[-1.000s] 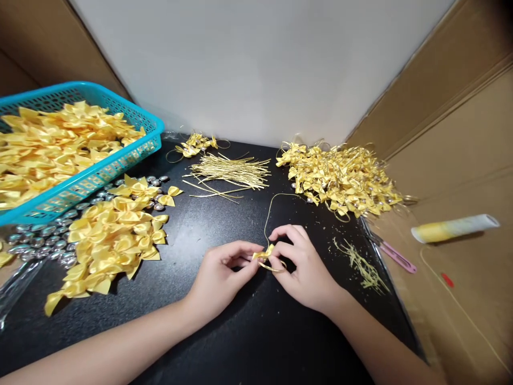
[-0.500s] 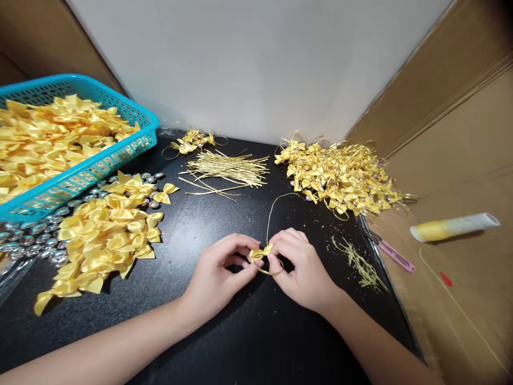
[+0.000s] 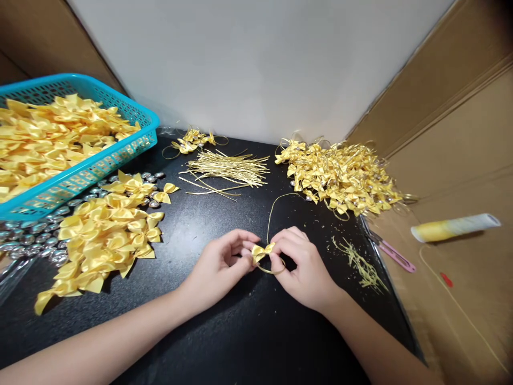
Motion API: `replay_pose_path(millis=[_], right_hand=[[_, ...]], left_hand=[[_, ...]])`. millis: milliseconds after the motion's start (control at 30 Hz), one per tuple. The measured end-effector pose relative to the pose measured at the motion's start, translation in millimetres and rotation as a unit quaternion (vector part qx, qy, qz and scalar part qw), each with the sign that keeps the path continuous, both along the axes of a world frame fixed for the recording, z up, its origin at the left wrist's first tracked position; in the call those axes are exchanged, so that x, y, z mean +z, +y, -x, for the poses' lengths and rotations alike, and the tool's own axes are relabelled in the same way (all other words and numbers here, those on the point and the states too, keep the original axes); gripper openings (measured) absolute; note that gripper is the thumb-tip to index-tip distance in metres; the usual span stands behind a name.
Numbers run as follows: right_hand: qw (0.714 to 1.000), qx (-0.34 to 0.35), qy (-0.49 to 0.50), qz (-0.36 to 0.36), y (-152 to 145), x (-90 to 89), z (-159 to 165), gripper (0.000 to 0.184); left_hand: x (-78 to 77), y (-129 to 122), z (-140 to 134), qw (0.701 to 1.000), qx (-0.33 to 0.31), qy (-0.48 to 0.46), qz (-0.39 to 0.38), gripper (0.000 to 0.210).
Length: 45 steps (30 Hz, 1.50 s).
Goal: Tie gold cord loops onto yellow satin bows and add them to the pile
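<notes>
Between my hands is a small yellow satin bow (image 3: 262, 252) with a loop of gold cord (image 3: 269, 271) hanging below it. My left hand (image 3: 224, 264) pinches the bow's left end between thumb and fingers. The thumb and index finger of my right hand (image 3: 302, 267) close on its right end, beside the cord loop. A thin gold thread (image 3: 271, 209) runs from the bow up and over toward the far right. My fingers hide part of the bow.
A blue basket (image 3: 153, 128) of yellow bows stands at left, with loose bows (image 3: 106, 230) and silvery beads (image 3: 40, 235) before it. Gold cord pieces (image 3: 228, 168) lie mid-table. Finished-looking bows (image 3: 340, 174), thread scraps (image 3: 363, 267), pink-handled snips (image 3: 396, 255) and a thread cone (image 3: 452, 227) lie right.
My left fingers have shifted slightly left and loosened, so more of the bow's face shows. The right hand has barely moved.
</notes>
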State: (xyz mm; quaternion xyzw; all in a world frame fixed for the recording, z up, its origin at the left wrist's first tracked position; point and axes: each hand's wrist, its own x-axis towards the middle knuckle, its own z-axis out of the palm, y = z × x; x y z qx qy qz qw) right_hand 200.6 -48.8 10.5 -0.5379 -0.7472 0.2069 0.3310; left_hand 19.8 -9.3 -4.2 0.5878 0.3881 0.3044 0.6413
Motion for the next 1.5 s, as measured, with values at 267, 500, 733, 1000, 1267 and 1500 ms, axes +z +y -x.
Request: replay_pose_path(millis=[267, 500, 733, 1000, 1267, 1500], right_hand=[[1.000, 0.008, -0.007, 0.008, -0.5, -1.6, 1.0, 0.018], [1.000, 0.011, -0.012, 0.008, -0.3, -1.0, 2.9, 0.017], [1.000, 0.017, -0.018, 0.001, -0.8, 1.6, 2.8, 0.017], [1.000, 0.006, -0.009, -0.026, -1.3, 1.1, 1.5, 0.017], [1.000, 0.011, -0.020, -0.014, -1.1, 0.0, 1.9, 0.017], [0.999, 0.015, -0.024, -0.020, -1.8, -0.7, 2.3, 0.016]], left_hand=[[0.6, -1.3, -3.2, 0.999, -0.029, 0.036, -0.019, 0.016], [-1.1, -4.9, -5.3, 0.994, 0.006, 0.089, -0.061, 0.018], [-1.0, -5.9, -6.2, 0.992, -0.001, 0.103, -0.073, 0.017], [-4.7, -10.3, -6.0, 0.989, -0.002, 0.098, -0.109, 0.012], [-5.3, -9.5, -7.3, 0.990, 0.008, 0.094, -0.107, 0.011], [-5.3, -8.9, -8.0, 0.991, 0.017, 0.096, -0.087, 0.018]])
